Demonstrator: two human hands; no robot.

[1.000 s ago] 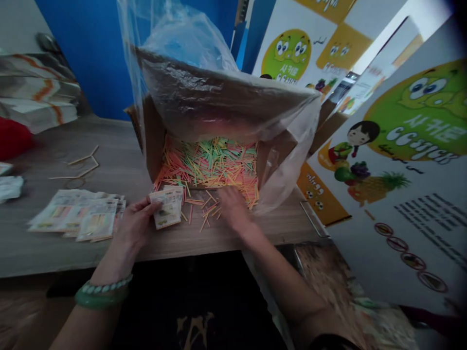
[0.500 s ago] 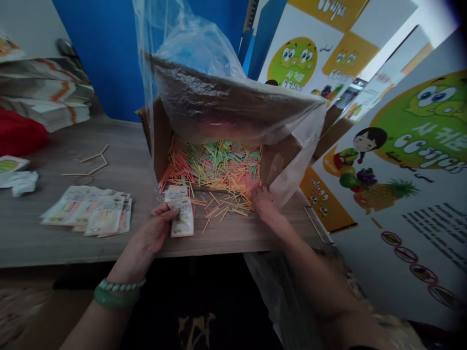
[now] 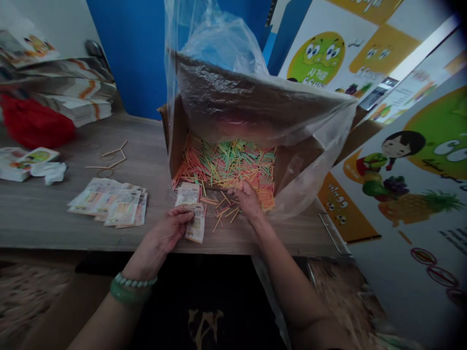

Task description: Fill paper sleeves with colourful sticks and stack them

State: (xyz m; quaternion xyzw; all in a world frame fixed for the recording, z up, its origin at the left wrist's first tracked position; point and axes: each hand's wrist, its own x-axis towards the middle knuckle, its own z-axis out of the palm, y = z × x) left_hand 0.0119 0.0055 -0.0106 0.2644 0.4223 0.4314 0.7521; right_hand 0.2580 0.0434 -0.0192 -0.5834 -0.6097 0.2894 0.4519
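My left hand pinches a small printed clear packet between thumb and fingers, near the table's front edge. Just behind it another packet lies on the table. My right hand is over the front of a heap of thin coloured sticks, pink, green and yellow. Its fingers are drawn together; whatever is between them is too small to make out. The heap fills the bottom of a cardboard box tipped open toward me. Several loose sticks lie on the table between my hands.
Several filled packets lie overlapped at left. Behind them are bent sticks, a white tissue, a red bag and stacked printed material. Clear plastic drapes the box. Large printed cartons stand at right.
My right hand has moved left from the box's front right corner to the sticks at the front, its fingers now drawn together. My left hand still holds the packet. The view has turned leftward.
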